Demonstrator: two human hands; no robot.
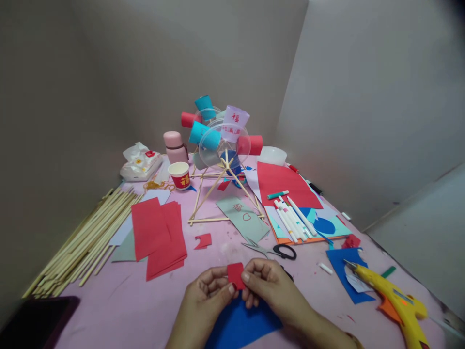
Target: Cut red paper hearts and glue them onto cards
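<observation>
A small piece of red paper [235, 275] is held up near the front of the table, pinched from both sides. My left hand [209, 295] grips its left and lower edge between thumb and fingers. On its right edge, my right hand [268, 286] has thumb and fingers closed. Beneath both hands lies a sheet of blue paper [241, 324], partly covered by them. Just beyond my right hand rest scissors [269, 249] with black handles. A cut red scrap [202, 241] with a notch lies farther off, up and left of my hands.
A stick-built wheel model [227, 165] with paper cups stands in the middle. Left are red paper sheets [156, 232], wooden sticks [90, 232], a paper cup [179, 175] and a phone-like dark device [39, 320]. Right are markers [293, 218] and a yellow glue gun [392, 295].
</observation>
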